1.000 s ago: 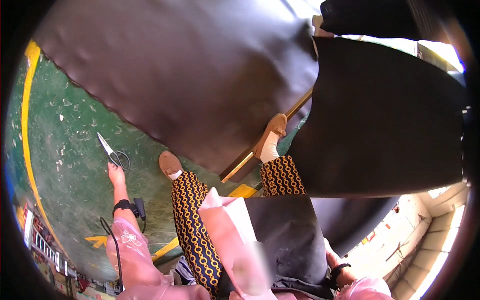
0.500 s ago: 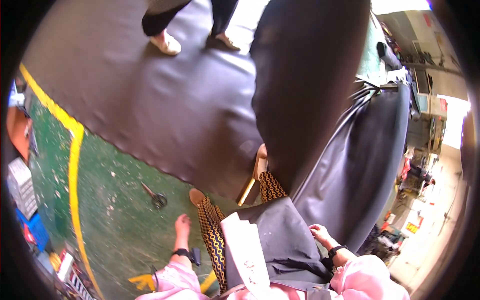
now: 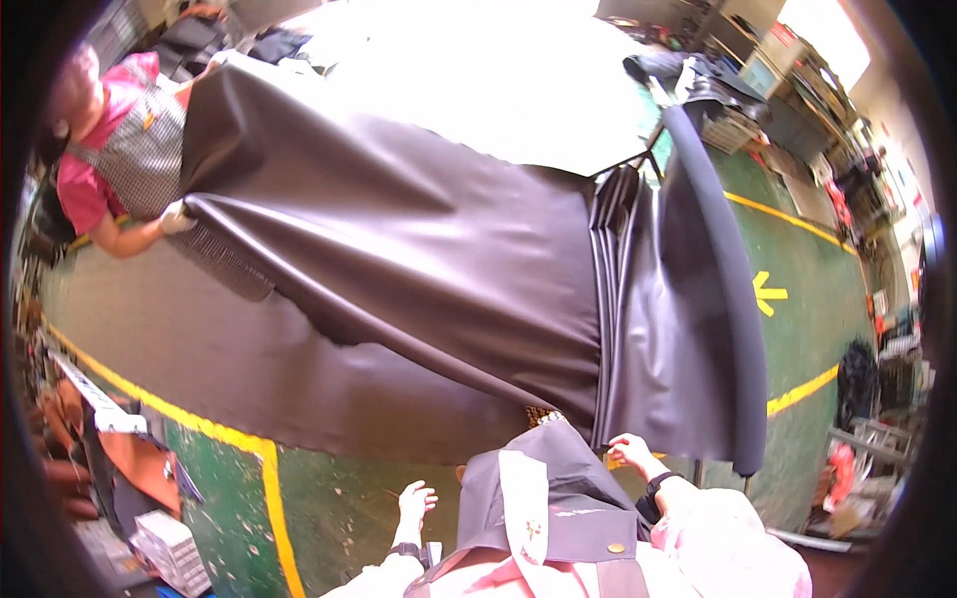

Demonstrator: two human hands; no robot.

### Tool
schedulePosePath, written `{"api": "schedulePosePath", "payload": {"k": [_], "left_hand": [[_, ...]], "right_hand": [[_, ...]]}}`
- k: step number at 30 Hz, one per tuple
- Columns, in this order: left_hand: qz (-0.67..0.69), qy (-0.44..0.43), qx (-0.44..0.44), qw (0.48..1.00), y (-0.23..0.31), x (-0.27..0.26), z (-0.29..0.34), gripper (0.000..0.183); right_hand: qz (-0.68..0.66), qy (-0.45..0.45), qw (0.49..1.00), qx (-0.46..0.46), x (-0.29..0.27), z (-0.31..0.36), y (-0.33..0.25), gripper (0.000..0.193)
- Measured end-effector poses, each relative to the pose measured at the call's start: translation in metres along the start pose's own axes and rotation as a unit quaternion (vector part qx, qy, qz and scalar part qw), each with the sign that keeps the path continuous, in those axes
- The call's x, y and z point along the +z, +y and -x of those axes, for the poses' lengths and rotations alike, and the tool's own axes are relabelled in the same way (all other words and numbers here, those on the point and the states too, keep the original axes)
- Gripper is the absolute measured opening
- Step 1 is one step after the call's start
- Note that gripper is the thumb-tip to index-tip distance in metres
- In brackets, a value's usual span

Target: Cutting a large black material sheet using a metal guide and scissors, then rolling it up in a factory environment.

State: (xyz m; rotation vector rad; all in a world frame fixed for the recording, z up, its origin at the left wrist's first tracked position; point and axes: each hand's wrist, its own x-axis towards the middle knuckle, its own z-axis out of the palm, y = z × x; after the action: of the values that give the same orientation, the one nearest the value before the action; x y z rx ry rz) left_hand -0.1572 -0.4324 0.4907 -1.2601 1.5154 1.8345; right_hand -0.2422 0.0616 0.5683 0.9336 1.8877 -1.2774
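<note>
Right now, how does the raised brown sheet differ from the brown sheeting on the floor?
The raised sheet is held by a co-worker; the floor sheeting lies on the green floor. The raised sheet has gathered folds; the floor sheeting looks mostly flat. Both are brown.

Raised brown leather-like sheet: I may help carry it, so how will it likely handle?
The raised brown leather-like sheet is probably floppy, given the long folds running from the co-worker's hand. Its glossy sheen suggests a possibly slippery surface.

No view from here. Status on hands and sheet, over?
Left hand open, empty. Right hand at sheet's near edge, contact unclear. Folds bunched ahead of right hand. Co-worker at left holds sheet up.
</note>
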Motion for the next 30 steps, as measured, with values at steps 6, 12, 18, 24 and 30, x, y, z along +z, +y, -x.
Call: {"api": "schedulePosePath", "payload": {"k": [6, 12, 18, 24, 30], "left_hand": [[-0.077, -0.04, 0.052, 0.995, 0.057, 0.0, 0.015, 0.038], [-0.102, -0.036, 0.06, 0.992, 0.06, -0.022, 0.033, 0.041], [-0.086, -0.052, 0.008, 0.995, 0.022, -0.058, 0.026, 0.043], [-0.097, -0.098, 0.067, 0.988, 0.028, -0.042, 0.039, 0.042], [-0.185, -0.037, 0.078, 0.979, 0.065, -0.023, 0.066, 0.04]], "right_hand": [[-0.107, 0.03, 0.994, -0.005, -0.001, 0.013, 0.054, 0.017], [-0.09, 0.03, 0.995, -0.004, 0.01, 0.038, 0.075, 0.017], [-0.11, 0.055, 0.992, -0.019, 0.013, 0.045, 0.072, 0.018], [-0.117, 0.056, 0.991, -0.032, 0.016, 0.039, 0.073, 0.019], [-0.145, 0.058, 0.987, -0.024, 0.022, 0.043, 0.072, 0.017]]}}
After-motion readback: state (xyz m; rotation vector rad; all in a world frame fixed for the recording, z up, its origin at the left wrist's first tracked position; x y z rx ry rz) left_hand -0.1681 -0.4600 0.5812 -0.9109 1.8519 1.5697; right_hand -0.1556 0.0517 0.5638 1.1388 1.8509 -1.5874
